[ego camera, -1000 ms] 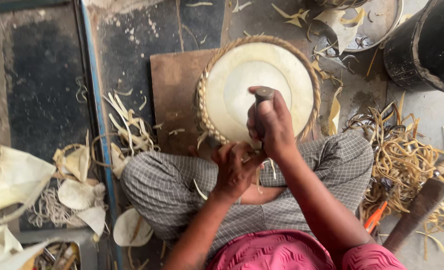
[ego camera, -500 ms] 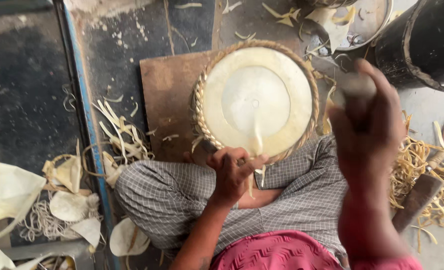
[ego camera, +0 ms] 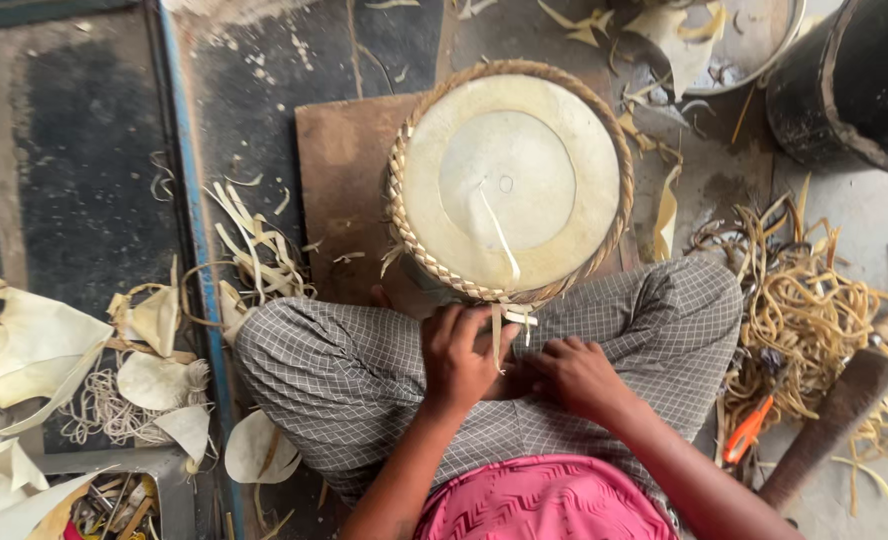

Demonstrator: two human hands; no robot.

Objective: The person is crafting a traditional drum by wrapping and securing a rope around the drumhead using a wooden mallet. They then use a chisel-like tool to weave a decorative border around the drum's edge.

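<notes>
The right hand [ego camera: 576, 378], raised high half a second ago, has come down to the lap beside the left hand [ego camera: 461, 357]. Left fingers pinch a pale strip [ego camera: 495, 335] hanging from the round drum-like woven-rimmed basket [ego camera: 509, 180] on the wooden board [ego camera: 339, 190]; whether the right fingers grip anything, I cannot tell.

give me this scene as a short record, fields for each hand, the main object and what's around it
left hand: left hand at the near rim of the drum, fingers on a pale strip
right hand: right hand low beside it, on the lap
main object: round drum with pale skin face and woven rim, on a wooden board
right side: tangle of cane strips, orange-handled tool, dark bucket
left side: pale skin offcuts, blue bar
</notes>
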